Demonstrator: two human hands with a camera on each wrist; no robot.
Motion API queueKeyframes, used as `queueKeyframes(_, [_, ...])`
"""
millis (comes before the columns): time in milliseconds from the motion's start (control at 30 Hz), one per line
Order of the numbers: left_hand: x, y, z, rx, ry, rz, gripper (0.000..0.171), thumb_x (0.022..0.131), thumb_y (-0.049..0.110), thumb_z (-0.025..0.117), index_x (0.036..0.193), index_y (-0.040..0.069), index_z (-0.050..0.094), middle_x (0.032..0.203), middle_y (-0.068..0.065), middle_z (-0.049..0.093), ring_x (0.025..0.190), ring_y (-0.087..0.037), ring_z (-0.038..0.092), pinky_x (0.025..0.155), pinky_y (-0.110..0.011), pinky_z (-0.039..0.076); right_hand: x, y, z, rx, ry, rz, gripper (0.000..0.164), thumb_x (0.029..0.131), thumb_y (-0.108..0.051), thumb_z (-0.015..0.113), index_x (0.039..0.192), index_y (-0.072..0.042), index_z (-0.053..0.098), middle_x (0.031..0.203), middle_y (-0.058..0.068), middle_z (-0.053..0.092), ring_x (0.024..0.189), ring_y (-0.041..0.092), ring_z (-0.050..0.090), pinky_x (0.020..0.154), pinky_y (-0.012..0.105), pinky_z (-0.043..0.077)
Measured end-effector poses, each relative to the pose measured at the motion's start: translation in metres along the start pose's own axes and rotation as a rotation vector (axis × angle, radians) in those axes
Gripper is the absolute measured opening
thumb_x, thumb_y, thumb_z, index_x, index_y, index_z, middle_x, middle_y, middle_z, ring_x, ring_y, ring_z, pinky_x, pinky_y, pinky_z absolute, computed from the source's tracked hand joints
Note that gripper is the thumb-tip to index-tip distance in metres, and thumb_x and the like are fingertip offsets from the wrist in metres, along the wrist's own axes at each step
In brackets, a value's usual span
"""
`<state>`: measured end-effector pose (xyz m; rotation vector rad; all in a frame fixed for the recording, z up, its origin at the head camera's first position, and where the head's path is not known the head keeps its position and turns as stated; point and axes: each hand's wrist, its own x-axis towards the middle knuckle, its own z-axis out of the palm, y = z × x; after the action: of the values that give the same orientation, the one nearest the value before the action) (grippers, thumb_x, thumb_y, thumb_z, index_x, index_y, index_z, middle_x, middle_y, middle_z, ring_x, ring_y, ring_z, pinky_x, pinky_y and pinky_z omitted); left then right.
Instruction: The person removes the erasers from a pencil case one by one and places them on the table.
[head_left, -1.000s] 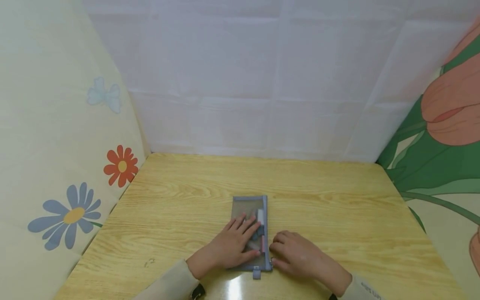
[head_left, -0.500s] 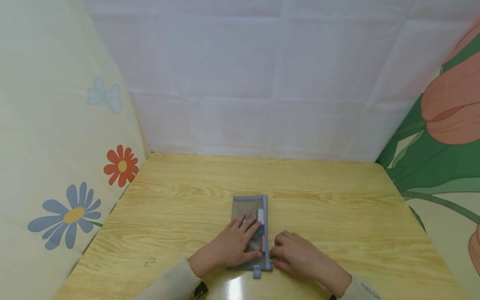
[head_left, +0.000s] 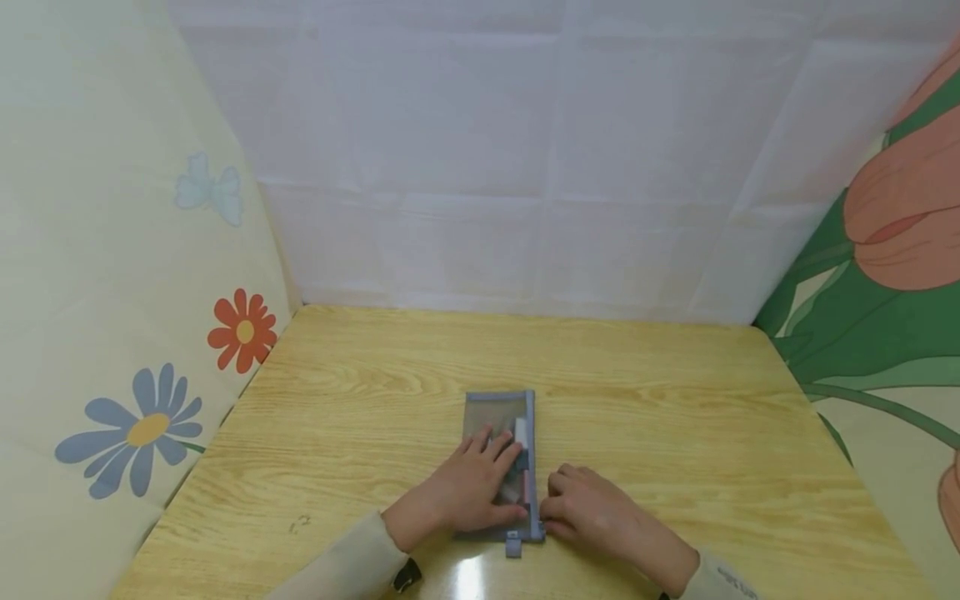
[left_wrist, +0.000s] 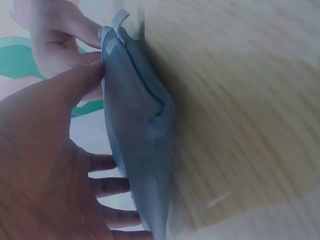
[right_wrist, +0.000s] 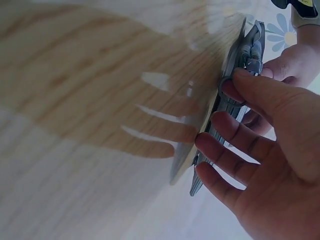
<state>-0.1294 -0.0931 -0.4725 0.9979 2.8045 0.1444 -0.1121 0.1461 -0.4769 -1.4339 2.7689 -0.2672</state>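
Note:
A grey-blue zippered mesh pouch (head_left: pixel 497 409) lies lengthwise on the table, its zipper edge on the right. Through the mesh show a white item (head_left: pixel 521 432) and a pink item (head_left: pixel 527 486). My left hand (head_left: pixel 474 490) rests on the pouch with fingers spread, thumb near the close end. At the near right corner, my right hand (head_left: pixel 592 512) pinches the zipper's ring pull (right_wrist: pixel 235 104) between thumb and index finger. Its other fingers are loosely bent beside the pouch edge (right_wrist: pixel 197 181). A small fabric tab (head_left: pixel 513 548) sticks out from the near end.
The wood-grain table (head_left: pixel 360 367) extends around the pouch on all sides. A white sheet (head_left: pixel 465 150) hangs behind it. Flower-printed cloths stand along the left side (head_left: pixel 97 275) and right side (head_left: pixel 900 333).
My left hand has shifted very slightly to the right on the pouch. The right fingers have drawn in a little at the corner. The pouch has stayed in place.

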Motion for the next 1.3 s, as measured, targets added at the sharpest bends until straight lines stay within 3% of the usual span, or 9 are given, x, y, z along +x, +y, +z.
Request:
queueKeyframes(267, [0.003,0.002,0.000,0.011,0.000,-0.005,0.101,0.086,0.078,0.055,0.157,0.009,0.034,0.161,-0.015,0.036,0.146,-0.046,0.031,0.114,-0.059,0.038,0.001,-0.001,-0.002,-0.033,-0.022,-0.018,0.007,0.091,-0.033,0.074,0.093,-0.027,0.079,0.086,-0.013,0.057,0.084,0.006,0.049,0.080,0.030,0.052])
queueKeyframes(500, [0.003,0.001,0.003,0.026,0.008,0.008,0.101,0.086,0.079,0.055,0.157,0.009,0.034,0.160,-0.015,0.036,0.146,-0.046,0.031,0.112,-0.060,0.039,0.002,0.000,-0.003,-0.012,-0.066,0.023,0.008,0.092,-0.034,0.072,0.094,-0.029,0.078,0.085,-0.014,0.055,0.086,0.007,0.052,0.090,0.038,0.053])
queueKeyframes(833, [0.005,-0.001,0.006,0.018,0.008,0.008,0.103,0.085,0.080,0.055,0.157,0.009,0.033,0.161,-0.014,0.035,0.148,-0.045,0.028,0.113,-0.060,0.038,0.004,0.002,-0.005,-0.069,-0.036,0.017,0.008,0.093,-0.034,0.071,0.093,-0.028,0.077,0.081,-0.012,0.054,0.086,0.011,0.056,0.094,0.042,0.051])
queueKeyframes(1300, [0.003,-0.002,0.006,0.002,0.007,0.012,0.104,0.084,0.080,0.056,0.157,0.010,0.033,0.161,-0.012,0.035,0.149,-0.045,0.026,0.114,-0.060,0.037,0.014,0.005,-0.007,-0.071,-0.126,0.083,0.010,0.094,-0.033,0.070,0.100,-0.029,0.077,0.094,-0.006,0.065,0.099,0.018,0.062,0.107,0.052,0.045])
